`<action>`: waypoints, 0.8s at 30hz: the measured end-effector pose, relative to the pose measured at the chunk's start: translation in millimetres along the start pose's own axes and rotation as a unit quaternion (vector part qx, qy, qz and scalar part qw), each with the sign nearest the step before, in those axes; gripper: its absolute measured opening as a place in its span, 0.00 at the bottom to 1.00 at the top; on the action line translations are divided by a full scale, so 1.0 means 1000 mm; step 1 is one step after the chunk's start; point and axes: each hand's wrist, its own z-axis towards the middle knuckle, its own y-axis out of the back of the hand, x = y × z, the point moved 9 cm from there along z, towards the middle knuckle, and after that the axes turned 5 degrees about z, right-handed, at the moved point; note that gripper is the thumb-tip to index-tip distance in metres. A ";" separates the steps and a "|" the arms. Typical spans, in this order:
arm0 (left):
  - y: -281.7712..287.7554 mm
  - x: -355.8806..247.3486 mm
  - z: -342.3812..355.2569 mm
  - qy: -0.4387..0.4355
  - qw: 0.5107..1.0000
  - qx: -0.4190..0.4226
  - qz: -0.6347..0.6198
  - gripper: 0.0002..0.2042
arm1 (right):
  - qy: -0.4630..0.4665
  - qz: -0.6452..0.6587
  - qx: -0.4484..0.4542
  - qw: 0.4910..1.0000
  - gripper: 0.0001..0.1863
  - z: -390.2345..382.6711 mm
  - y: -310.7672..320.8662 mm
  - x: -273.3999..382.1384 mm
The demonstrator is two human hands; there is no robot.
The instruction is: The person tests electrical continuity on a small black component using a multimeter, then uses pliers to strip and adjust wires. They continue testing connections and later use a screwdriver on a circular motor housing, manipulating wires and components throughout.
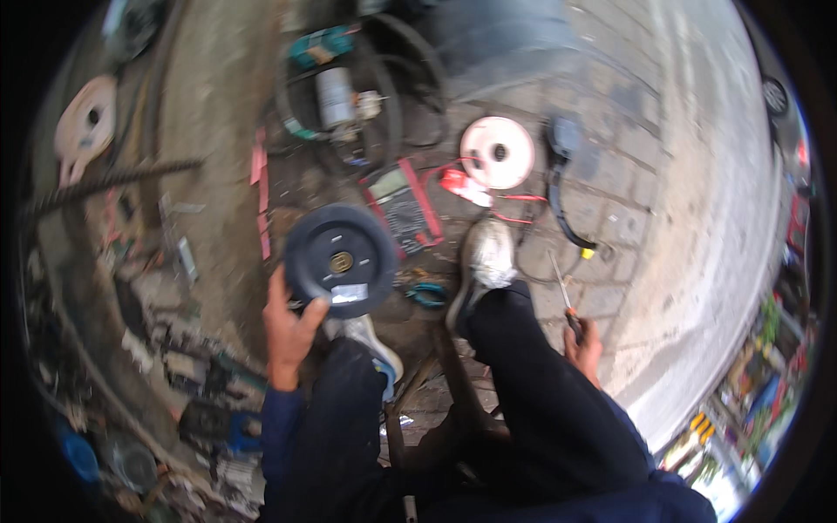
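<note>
My left hand (pixel 288 329) grips the lower left rim of a round black disc (pixel 370 253). The disc has a brass-coloured centre and a pale label, and is held above my left shoe. Over on the right, my right hand (pixel 586 350) is closed round the dark handle of a screwdriver (pixel 571 312). Its thin shaft points up and away from me, and its tip touches nothing that I can make out. A red-edged multimeter (pixel 405 207) lies just beyond the disc, partly covered by it. Blue-handled pliers (pixel 425 295) lie between my feet.
A white disc (pixel 514 144), a red-and-white object (pixel 466 187) and a curved black part (pixel 558 196) lie ahead on the paving. Hoses surround a silver cylinder (pixel 336 98) and a green tool (pixel 321 45). Scrap (pixel 187 370) is piled at left; a kerb (pixel 689 288) runs along the right.
</note>
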 end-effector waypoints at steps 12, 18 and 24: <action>0.007 -0.018 0.005 -0.036 0.999 -0.021 0.031 0.47 | 0.434 0.242 0.018 0.868 0.25 -0.044 0.084 0.379; 0.008 -0.021 0.006 -0.034 0.997 -0.010 0.073 0.48 | 0.494 0.173 0.169 0.835 0.23 -0.088 0.027 0.470; 0.008 -0.021 0.006 -0.018 0.997 -0.007 0.078 0.48 | 0.577 0.127 0.235 0.772 0.22 -0.107 -0.004 0.495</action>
